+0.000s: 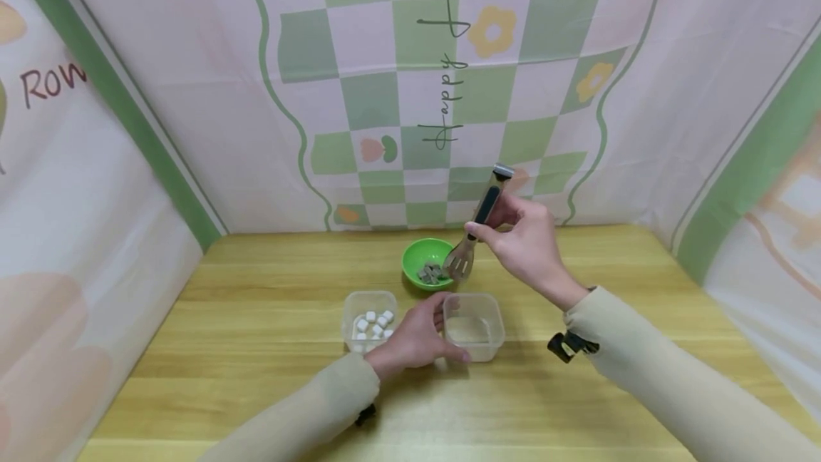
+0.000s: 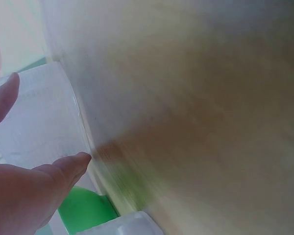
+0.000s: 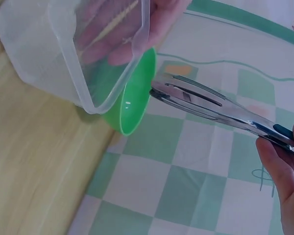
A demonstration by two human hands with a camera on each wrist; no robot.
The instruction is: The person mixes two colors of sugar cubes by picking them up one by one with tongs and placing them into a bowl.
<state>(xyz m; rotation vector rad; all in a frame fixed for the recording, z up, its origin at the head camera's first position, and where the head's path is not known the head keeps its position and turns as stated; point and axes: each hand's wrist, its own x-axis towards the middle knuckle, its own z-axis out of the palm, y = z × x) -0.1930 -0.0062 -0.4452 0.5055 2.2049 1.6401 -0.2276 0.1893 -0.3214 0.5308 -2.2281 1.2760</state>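
In the head view, my right hand [image 1: 526,237] grips metal serving tongs [image 1: 485,209] with dark grip panels, between thumb and fingers. Their slotted tips [image 3: 161,88] point down at the right rim of a green bowl [image 1: 417,252], arms close together. Several small grey pieces [image 1: 431,273] lie in the bowl. My left hand [image 1: 417,334] holds a clear square plastic container [image 1: 474,326] from its left side, thumb at the near side and fingers toward the far side. That container shows nothing inside. I cannot tell whether the tongs pinch a piece.
Left of my left hand stands a second clear container [image 1: 368,299] with several white cubes [image 1: 372,323], partly covered by the hand. All of it stands on a wooden table [image 1: 269,348]. Printed cloth [image 1: 359,105] hangs behind the table and along both sides.
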